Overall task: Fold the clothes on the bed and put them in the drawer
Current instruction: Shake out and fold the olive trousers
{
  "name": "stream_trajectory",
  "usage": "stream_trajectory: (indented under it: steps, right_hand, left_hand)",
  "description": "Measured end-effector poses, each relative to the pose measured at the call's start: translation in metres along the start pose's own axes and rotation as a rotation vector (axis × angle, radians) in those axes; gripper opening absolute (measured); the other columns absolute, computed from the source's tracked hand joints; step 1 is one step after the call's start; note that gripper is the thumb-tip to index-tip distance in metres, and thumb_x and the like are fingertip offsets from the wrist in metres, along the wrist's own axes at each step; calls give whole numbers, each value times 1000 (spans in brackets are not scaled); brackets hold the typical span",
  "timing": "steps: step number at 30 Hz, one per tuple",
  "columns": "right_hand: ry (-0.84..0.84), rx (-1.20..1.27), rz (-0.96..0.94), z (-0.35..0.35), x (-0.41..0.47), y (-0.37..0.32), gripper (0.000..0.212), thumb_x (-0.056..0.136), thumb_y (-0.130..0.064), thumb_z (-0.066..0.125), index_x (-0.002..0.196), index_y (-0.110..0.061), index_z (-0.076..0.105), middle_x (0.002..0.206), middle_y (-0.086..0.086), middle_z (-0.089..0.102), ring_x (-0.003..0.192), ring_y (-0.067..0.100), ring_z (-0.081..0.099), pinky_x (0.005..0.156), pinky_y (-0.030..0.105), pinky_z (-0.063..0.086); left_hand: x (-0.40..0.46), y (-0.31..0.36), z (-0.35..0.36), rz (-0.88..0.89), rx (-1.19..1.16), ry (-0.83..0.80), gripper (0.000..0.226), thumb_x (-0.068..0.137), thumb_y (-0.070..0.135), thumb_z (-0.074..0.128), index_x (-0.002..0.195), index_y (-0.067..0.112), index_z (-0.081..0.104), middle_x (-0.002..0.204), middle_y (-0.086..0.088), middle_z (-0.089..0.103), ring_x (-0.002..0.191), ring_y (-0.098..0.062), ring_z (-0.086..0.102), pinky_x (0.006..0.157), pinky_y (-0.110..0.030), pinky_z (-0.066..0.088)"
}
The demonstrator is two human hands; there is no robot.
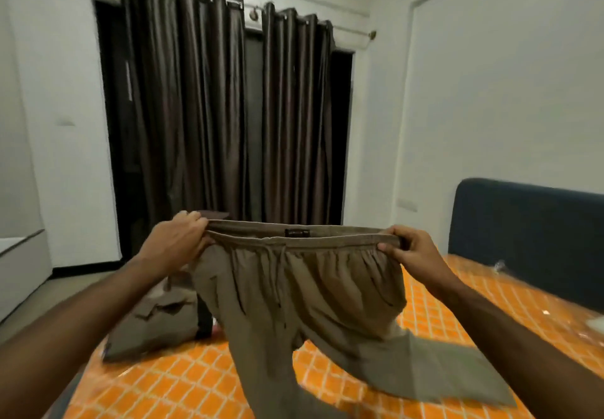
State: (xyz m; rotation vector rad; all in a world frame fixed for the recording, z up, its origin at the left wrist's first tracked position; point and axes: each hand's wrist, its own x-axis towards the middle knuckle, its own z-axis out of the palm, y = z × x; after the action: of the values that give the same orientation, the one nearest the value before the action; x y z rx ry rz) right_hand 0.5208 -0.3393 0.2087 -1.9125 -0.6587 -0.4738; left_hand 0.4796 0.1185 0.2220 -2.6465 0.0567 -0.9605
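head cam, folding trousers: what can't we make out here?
- Drawer: not in the head view.
- Label inside the trousers waistband: too small to read.
- Trouser leg ends: cut off by the bottom edge.
- Clothes pile on the bed: partly hidden by the trousers and left arm.

The room was dim and evenly lit, with soft, faint shadows. The curtains (225, 104) carried a dull sheen — walls bowed at the edges from the wide lens, and the forearms looked smeared with motion blur.
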Motion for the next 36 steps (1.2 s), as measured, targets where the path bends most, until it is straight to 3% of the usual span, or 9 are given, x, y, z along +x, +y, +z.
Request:
stream_trajectory:
  steps: [3, 8, 13, 18, 21, 25, 28, 32, 36]
  right_hand:
    - [29, 68, -21, -19, 31, -44, 12, 86, -12, 78, 86, -3, 71, 71, 8, 66, 71, 15, 62, 63, 30, 49]
    - [122, 38, -54, -44, 72, -94, 35, 82, -32, 82, 82, -1, 66, 68, -1, 63, 65, 9, 61, 58, 22, 49]
    - [257, 60, -61, -66, 95, -126, 26, 92, -28, 72, 81, -12, 56, 77, 5, 59, 72, 16, 57, 61, 28, 46]
    - [278, 172, -42, -75, 107, -153, 22, 94, -29, 71, 97, -11, 58, 97, 9, 64, 89, 25, 62, 76, 37, 53]
    - [129, 428, -12, -94, 107, -183, 57, 71, -40, 88, 114, -12, 63, 111, 12, 67, 95, 23, 70, 77, 34, 59]
    - [-139, 628, -86, -123, 108, -226, 40, 87, -13, 63, 126, -6, 61, 112, 14, 71, 101, 24, 71, 82, 33, 61]
    - [-134, 613, -56, -130, 118, -237, 38, 87, -9, 61, 124, -1, 63, 113, 15, 72, 100, 26, 71, 83, 33, 61]
    - [-56, 451, 263, -105, 145, -204, 41, 88, -14, 71, 124, 5, 64, 116, 22, 71, 103, 34, 68, 89, 44, 55]
    - [51, 318, 596, -53, 150, -147, 24, 96, -14, 59, 111, 2, 68, 98, 16, 71, 86, 28, 67, 73, 36, 56]
  left_hand:
    - [22, -28, -39, -62, 69, 182, 31, 93, 49, 55, 92, 20, 68, 90, 0, 65, 93, -24, 55, 76, -42, 43]
    - [40, -40, -88, -14, 200, 242, 20, 85, 35, 69, 83, 16, 64, 80, -6, 62, 80, -28, 54, 69, -43, 41]
    - [42, -64, -113, -21, 135, 398, 20, 92, 35, 65, 91, 16, 62, 79, -6, 60, 69, -27, 57, 60, -43, 44]
    - [43, -68, -152, -56, -472, 399, 30, 96, 49, 56, 81, 26, 43, 74, 7, 57, 61, -7, 58, 59, -30, 50]
    - [54, -70, -185, -104, -796, 505, 26, 94, 30, 65, 86, 20, 43, 75, 4, 61, 67, -3, 61, 57, -13, 44]
    - [78, -81, -229, -175, -1369, 727, 31, 95, 6, 63, 111, 26, 47, 97, 11, 64, 84, -1, 65, 71, -13, 53]
    - [93, -89, -237, -289, -1668, 613, 24, 97, 6, 59, 121, 9, 59, 101, -5, 67, 87, -13, 69, 67, -15, 57]
    - [100, -84, -198, -500, -1661, 283, 19, 98, 5, 57, 114, 0, 65, 97, -14, 69, 77, -21, 69, 71, -29, 55]
    - [90, -60, -150, -749, -1593, 36, 20, 97, 8, 53, 106, -3, 67, 99, -22, 67, 85, -31, 62, 74, -35, 49]
